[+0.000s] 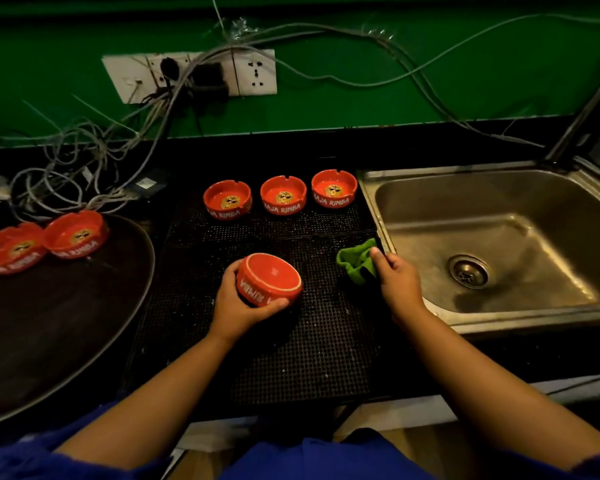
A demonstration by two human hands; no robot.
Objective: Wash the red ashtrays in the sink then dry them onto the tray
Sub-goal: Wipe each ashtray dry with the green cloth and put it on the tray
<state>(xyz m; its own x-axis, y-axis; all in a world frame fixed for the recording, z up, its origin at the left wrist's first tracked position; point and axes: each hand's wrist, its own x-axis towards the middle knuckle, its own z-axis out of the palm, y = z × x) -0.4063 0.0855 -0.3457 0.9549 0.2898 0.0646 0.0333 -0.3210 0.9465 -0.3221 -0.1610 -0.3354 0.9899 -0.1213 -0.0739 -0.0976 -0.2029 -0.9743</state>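
My left hand [238,304] grips a red ashtray [270,277] turned upside down just above the black rubber mat [291,355]. My right hand [397,280] holds a crumpled green cloth [354,261] at the mat's right edge, beside the steel sink [499,237]. Three upright red ashtrays stand in a row at the back of the mat: left [227,199], middle [283,195], right [334,188]. Two more red ashtrays [13,247] [76,234] sit on the dark round tray [66,323] at the left.
The sink basin holds only its drain [469,271]; a faucet stem [582,119] rises at the far right. A tangle of grey cables [84,161] lies behind the tray below a wall socket panel [191,76] on the green wall.
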